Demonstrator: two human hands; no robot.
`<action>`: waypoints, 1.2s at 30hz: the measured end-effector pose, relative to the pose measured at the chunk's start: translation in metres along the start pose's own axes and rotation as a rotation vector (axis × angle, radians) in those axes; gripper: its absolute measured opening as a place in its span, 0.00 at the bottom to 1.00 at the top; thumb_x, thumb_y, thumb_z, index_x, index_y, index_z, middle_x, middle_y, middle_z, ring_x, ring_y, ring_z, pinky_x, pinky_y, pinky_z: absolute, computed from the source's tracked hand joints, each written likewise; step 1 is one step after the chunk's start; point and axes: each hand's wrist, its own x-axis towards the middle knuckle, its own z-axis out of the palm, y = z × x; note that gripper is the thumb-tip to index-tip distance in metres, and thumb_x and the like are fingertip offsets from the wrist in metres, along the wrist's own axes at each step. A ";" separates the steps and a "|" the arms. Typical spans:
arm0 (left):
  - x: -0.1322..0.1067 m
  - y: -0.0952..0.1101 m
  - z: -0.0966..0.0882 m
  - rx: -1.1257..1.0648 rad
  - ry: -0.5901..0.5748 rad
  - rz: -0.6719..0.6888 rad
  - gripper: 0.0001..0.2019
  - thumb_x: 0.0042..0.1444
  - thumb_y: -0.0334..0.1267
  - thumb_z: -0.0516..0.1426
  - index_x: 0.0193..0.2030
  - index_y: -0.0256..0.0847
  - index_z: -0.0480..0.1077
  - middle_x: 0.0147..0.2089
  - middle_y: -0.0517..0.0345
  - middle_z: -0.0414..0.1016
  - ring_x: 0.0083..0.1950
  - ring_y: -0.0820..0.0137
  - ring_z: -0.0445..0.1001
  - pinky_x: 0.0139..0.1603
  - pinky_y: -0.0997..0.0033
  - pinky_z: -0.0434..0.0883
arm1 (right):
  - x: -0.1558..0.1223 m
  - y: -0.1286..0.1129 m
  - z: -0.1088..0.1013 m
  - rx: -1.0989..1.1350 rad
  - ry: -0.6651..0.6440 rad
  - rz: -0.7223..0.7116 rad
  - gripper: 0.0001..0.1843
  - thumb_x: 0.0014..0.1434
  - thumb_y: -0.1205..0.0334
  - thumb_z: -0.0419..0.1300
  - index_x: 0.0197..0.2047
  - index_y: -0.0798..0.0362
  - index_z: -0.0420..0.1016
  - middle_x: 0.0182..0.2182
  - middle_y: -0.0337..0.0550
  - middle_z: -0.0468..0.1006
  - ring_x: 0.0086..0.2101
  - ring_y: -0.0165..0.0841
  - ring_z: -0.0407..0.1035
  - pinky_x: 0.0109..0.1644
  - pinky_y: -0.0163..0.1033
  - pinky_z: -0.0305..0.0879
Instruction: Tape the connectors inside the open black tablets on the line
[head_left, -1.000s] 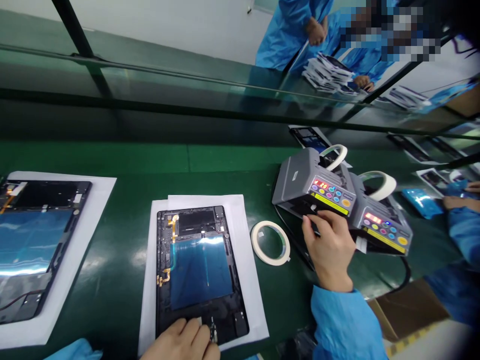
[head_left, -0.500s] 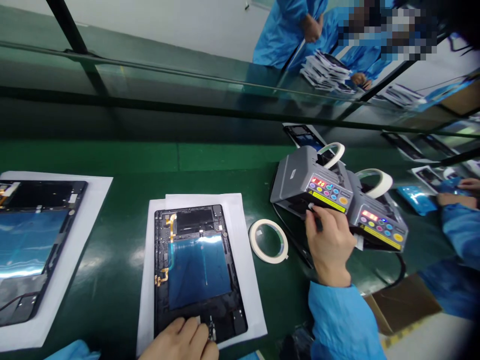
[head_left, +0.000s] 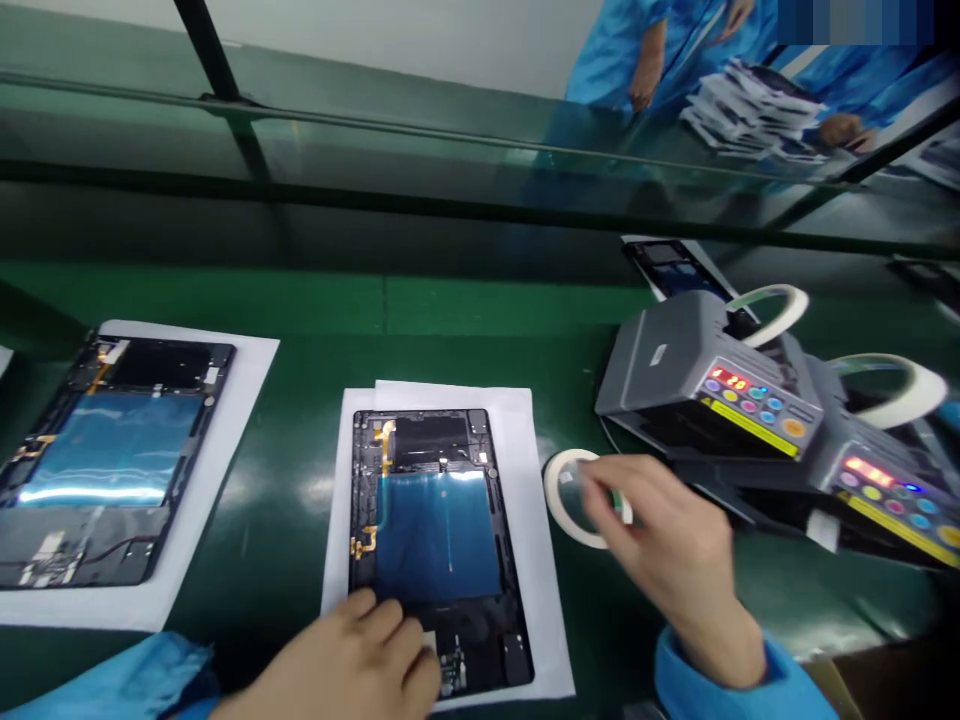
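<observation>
An opened tablet with a blue film over its battery lies on white paper sheets in front of me. My left hand rests over its lower left part with curled fingers. Their tips are hidden, close to a small pale piece and a bared circuit part. My right hand is in a pinch above a roll of tape, between the tablet and the grey tape dispenser. Motion blurs its fingertips; the small white tape piece seen there earlier is hard to make out.
A second opened tablet lies on paper at the left. Another tape dispenser stands at the right, a white tab at its front. Behind the dispensers is a further tablet. Co-workers in blue sleeves stand beyond the glass near a stack.
My right hand has moved left from the dispenser's mouth, where it pinched a small white tape piece, to above the tape roll. The view has swung left. My left hand stays at the tablet.
</observation>
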 end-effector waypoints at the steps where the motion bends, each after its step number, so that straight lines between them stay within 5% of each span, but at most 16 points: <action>1: 0.000 -0.010 -0.008 -0.002 0.014 -0.059 0.11 0.55 0.46 0.60 0.36 0.41 0.67 0.31 0.61 0.72 0.31 0.67 0.71 0.34 0.67 0.67 | 0.009 -0.013 0.006 0.069 -0.072 -0.065 0.05 0.60 0.68 0.56 0.39 0.52 0.72 0.33 0.39 0.77 0.34 0.27 0.72 0.38 0.31 0.67; 4: 0.003 -0.046 -0.019 0.072 0.107 -0.224 0.10 0.58 0.44 0.58 0.38 0.39 0.69 0.34 0.57 0.71 0.34 0.64 0.71 0.36 0.64 0.67 | 0.037 -0.046 0.034 0.204 -0.186 -0.189 0.08 0.62 0.68 0.53 0.40 0.53 0.73 0.34 0.40 0.78 0.32 0.27 0.72 0.35 0.32 0.67; 8: 0.009 -0.088 -0.008 0.173 0.184 -0.356 0.17 0.59 0.47 0.57 0.48 0.35 0.68 0.47 0.47 0.71 0.49 0.56 0.69 0.44 0.58 0.68 | 0.066 -0.069 0.076 0.185 -0.181 -0.218 0.08 0.60 0.68 0.54 0.39 0.54 0.74 0.33 0.39 0.78 0.30 0.27 0.72 0.29 0.32 0.63; 15: 0.012 -0.103 0.010 0.097 0.232 -0.363 0.23 0.60 0.49 0.54 0.55 0.34 0.65 0.57 0.46 0.67 0.58 0.54 0.63 0.54 0.55 0.65 | 0.084 -0.078 0.109 0.055 -0.115 -0.264 0.07 0.59 0.68 0.55 0.38 0.55 0.74 0.32 0.39 0.78 0.27 0.27 0.71 0.28 0.34 0.60; 21: 0.012 -0.105 0.012 0.036 0.263 -0.355 0.23 0.60 0.50 0.53 0.55 0.36 0.65 0.57 0.46 0.67 0.58 0.54 0.63 0.54 0.54 0.64 | 0.081 -0.069 0.093 0.081 -0.158 -0.286 0.07 0.59 0.68 0.58 0.41 0.55 0.73 0.35 0.40 0.79 0.32 0.29 0.73 0.36 0.33 0.65; 28: 0.011 -0.104 0.012 0.071 0.336 -0.313 0.17 0.61 0.44 0.54 0.52 0.35 0.67 0.55 0.45 0.69 0.56 0.55 0.65 0.55 0.53 0.64 | 0.038 -0.019 0.050 0.073 -0.153 -0.171 0.06 0.59 0.67 0.59 0.41 0.54 0.72 0.35 0.42 0.78 0.33 0.29 0.73 0.38 0.34 0.68; 32: 0.029 -0.083 0.005 0.131 0.343 -0.166 0.07 0.62 0.35 0.53 0.43 0.34 0.69 0.40 0.52 0.73 0.41 0.64 0.71 0.42 0.63 0.68 | 0.013 0.000 0.052 0.168 -0.217 -0.166 0.08 0.60 0.66 0.57 0.43 0.54 0.72 0.37 0.46 0.77 0.36 0.32 0.73 0.37 0.36 0.70; 36: 0.065 -0.059 0.002 0.124 0.325 -0.125 0.06 0.60 0.32 0.54 0.31 0.37 0.66 0.28 0.58 0.67 0.29 0.69 0.67 0.29 0.68 0.65 | 0.010 0.006 0.060 0.242 -0.245 -0.185 0.14 0.60 0.65 0.55 0.50 0.54 0.71 0.40 0.48 0.76 0.39 0.35 0.71 0.40 0.39 0.71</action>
